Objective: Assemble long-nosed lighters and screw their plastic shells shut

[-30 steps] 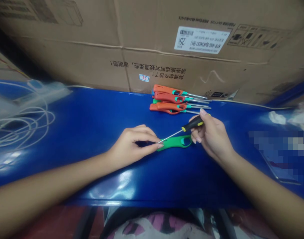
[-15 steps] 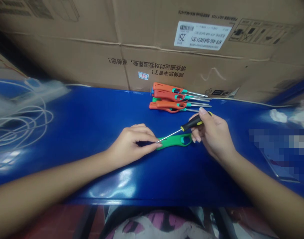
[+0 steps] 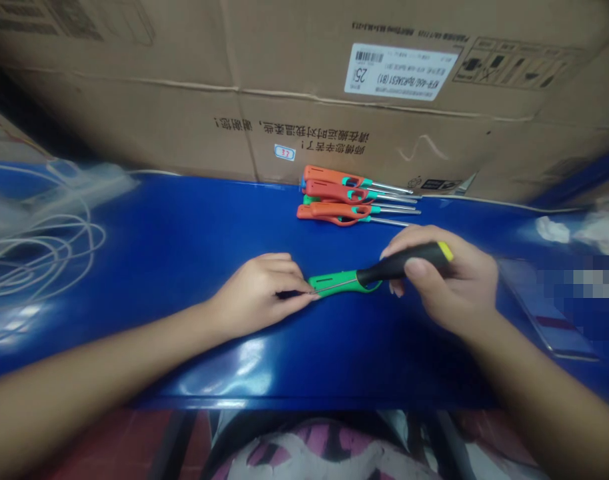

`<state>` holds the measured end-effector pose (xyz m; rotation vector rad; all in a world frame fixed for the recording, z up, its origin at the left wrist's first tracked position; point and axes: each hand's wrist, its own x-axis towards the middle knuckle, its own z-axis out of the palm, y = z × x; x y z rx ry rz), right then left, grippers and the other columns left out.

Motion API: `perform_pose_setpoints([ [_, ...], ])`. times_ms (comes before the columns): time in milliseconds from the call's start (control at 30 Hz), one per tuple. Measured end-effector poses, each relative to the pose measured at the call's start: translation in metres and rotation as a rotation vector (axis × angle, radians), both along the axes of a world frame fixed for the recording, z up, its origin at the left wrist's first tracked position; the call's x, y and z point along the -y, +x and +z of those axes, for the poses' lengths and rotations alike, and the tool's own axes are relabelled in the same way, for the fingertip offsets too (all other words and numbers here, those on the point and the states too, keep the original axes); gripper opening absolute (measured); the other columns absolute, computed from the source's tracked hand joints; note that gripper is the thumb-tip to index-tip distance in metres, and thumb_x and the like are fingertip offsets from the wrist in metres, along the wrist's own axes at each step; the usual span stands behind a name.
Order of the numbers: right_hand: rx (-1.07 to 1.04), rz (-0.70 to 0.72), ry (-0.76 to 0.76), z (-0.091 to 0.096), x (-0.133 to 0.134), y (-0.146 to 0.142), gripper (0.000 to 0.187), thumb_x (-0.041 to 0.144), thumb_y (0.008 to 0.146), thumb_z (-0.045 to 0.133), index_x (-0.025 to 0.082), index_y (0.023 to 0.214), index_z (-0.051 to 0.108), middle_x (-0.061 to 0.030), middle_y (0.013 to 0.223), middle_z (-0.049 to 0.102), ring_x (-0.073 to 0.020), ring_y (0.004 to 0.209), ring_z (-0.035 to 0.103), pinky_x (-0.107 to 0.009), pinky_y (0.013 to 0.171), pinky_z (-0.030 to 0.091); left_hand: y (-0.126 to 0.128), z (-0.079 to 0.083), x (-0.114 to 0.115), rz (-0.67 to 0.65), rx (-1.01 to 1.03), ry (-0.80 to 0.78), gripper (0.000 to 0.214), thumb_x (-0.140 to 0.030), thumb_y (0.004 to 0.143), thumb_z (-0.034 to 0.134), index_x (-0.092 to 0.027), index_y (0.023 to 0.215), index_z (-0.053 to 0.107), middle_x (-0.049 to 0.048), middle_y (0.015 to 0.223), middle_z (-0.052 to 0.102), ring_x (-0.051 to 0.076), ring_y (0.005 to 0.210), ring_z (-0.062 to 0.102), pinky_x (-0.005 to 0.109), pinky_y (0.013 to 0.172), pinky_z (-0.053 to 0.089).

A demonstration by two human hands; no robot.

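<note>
A green lighter [image 3: 337, 283] lies flat on the blue table [image 3: 184, 240], long axis left to right. My left hand [image 3: 257, 293] pinches its left end, fingers closed on it. My right hand [image 3: 447, 283] is wrapped round the black, yellow-tipped handle of a screwdriver [image 3: 404, 263]. The thin metal shaft runs low along the lighter, with its tip at my left fingertips.
Several orange lighters [image 3: 342, 200] with teal triggers are stacked at the back against large cardboard boxes [image 3: 304, 87]. Coiled white cable [image 3: 39, 247] lies at the left. A phone [image 3: 549, 313] and crumpled white scraps [image 3: 552, 229] sit at the right.
My right hand has lowered the screwdriver from a steep slant to nearly flat along the green lighter and shifted right. The left hand stays pinched on the lighter's left end.
</note>
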<state>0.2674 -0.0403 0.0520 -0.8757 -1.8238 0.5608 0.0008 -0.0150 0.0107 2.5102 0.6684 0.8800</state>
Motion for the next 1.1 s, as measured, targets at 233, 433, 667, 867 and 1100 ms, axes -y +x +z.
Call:
perform_pose_setpoints([
  [233, 0.142, 0.038, 0.147, 0.026, 0.01, -0.009, 0.009, 0.03, 0.086, 0.074, 0.028, 0.094, 0.074, -0.0033, 0.081, 0.074, -0.0203, 0.074, 0.069, -0.034, 0.07, 0.057, 0.001, 0.003, 0.0, 0.036, 0.039, -0.012, 0.01, -0.022, 0.091, 0.071, -0.017, 0.088, 0.079, 0.0049, 0.079, 0.075, 0.016, 0.072, 0.068, 0.028, 0.07, 0.054],
  [433, 0.057, 0.049, -0.1, 0.04, 0.01, -0.025, 0.012, 0.032, 0.092, 0.069, 0.028, 0.103, 0.071, -0.0025, 0.093, 0.072, -0.0126, 0.058, 0.065, -0.028, 0.052, 0.056, 0.004, 0.004, 0.004, 0.079, 0.113, -0.106, 0.009, -0.026, 0.088, 0.074, -0.02, 0.086, 0.081, 0.0049, 0.079, 0.077, 0.015, 0.071, 0.069, 0.027, 0.067, 0.056],
  [667, -0.138, 0.115, -0.036, 0.029, 0.007, -0.049, 0.064, 0.007, 0.081, 0.075, 0.038, 0.132, 0.052, -0.0007, 0.136, 0.059, -0.0181, 0.099, 0.071, -0.021, 0.053, 0.061, 0.008, 0.002, 0.009, 0.116, 0.17, -0.235, 0.007, -0.026, 0.083, 0.08, -0.019, 0.082, 0.081, 0.0041, 0.079, 0.077, 0.014, 0.069, 0.07, 0.025, 0.065, 0.056],
  [867, -0.121, 0.093, 0.072, 0.015, 0.009, -0.044, 0.063, 0.007, 0.08, 0.075, 0.036, 0.132, 0.054, -0.0027, 0.131, 0.062, -0.0172, 0.089, 0.072, -0.024, 0.054, 0.063, 0.008, 0.003, 0.009, 0.1, 0.177, -0.252, 0.01, -0.027, 0.082, 0.081, -0.017, 0.084, 0.08, 0.0041, 0.08, 0.075, 0.013, 0.067, 0.065, 0.024, 0.063, 0.052],
  [1100, -0.2, -0.085, 0.147, 0.013, 0.003, -0.039, 0.056, 0.013, 0.081, 0.077, 0.037, 0.126, 0.056, -0.0014, 0.13, 0.063, -0.012, 0.073, 0.071, -0.022, 0.05, 0.059, 0.004, 0.011, 0.005, 0.056, 0.15, -0.195, 0.025, -0.027, 0.084, 0.079, -0.019, 0.107, 0.076, 0.0047, 0.096, 0.073, 0.012, 0.076, 0.064, 0.022, 0.064, 0.05],
])
